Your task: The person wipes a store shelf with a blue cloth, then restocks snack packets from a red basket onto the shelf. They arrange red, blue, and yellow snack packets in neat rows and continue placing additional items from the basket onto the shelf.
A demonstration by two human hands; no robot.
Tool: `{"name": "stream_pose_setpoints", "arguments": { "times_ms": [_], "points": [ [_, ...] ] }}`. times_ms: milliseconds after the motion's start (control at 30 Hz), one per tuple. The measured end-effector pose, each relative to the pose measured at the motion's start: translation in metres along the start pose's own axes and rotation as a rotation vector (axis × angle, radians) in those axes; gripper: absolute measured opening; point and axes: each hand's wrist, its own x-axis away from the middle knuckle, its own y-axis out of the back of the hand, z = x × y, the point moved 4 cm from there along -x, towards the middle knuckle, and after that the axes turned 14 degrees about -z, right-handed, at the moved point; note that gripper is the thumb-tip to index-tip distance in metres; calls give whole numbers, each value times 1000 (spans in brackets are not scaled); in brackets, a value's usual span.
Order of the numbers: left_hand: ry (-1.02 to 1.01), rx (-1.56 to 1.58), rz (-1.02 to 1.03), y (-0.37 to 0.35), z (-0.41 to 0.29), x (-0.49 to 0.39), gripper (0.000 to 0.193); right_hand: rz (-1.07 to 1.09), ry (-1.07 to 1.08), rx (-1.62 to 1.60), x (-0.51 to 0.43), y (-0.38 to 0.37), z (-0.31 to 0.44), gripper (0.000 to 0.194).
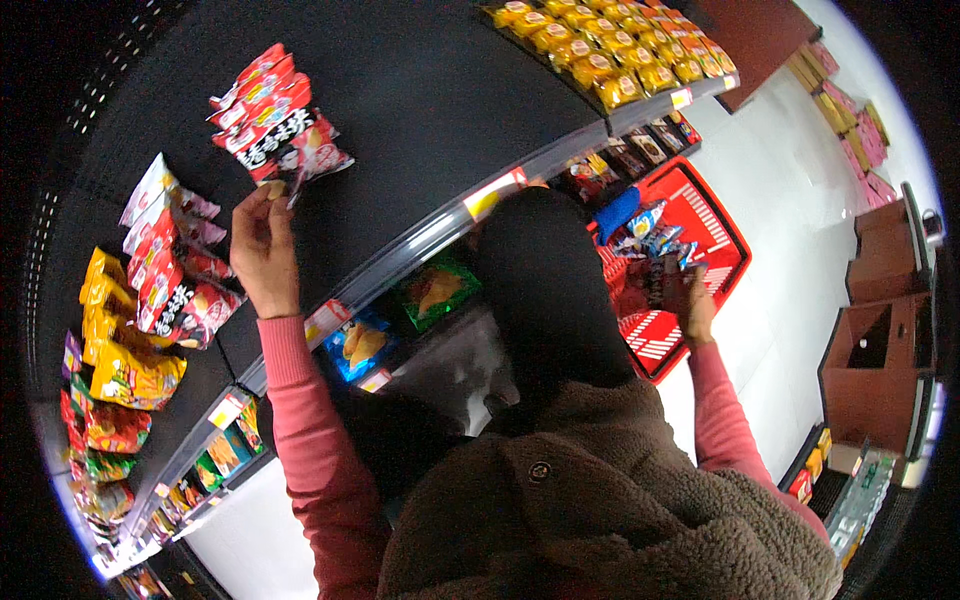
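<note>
My left hand (264, 251) reaches over the black shelf and pinches the lower corner of a red snack bag (289, 146) with large printed characters. That bag stands at the front of a short row of similar bags. At the right, my right hand (699, 307) grips the edge of a dark brown package (654, 285), which is slightly blurred. This package is over or inside a red plastic shopping basket (727, 247); whether it rests on the bottom I cannot tell. Several blue-and-white snack packets (656, 229) lie in the basket beside it.
More red bags (176, 300) and yellow bags (135, 375) line the shelf at left. Yellow wrapped snacks (600, 52) fill the far end. A clear price rail (435, 225) edges the black shelf (420, 97). Lower shelves hold blue (360, 345) and green packets (442, 292).
</note>
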Motion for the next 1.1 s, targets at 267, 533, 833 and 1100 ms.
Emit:
{"name": "stream_pose_setpoints", "arguments": {
  "times_ms": [267, 533, 833, 1100],
  "points": [
    [-82, -66, -1, -11, -32, 12, 14, -365, 144, -658, -85, 182, 149, 17],
    [-79, -172, 158, -14, -60, 22, 43, -391, 629, -956, -109, 214, 365, 15],
    [-318, -365, 97, 7, -59, 15, 62, -187, 1034, -1109, -65, 154, 543, 9],
    [-81, -515, 120, 14, -22, 4, 48, -94, 1105, -1038, -60, 123, 589, 14]
  ]
}}
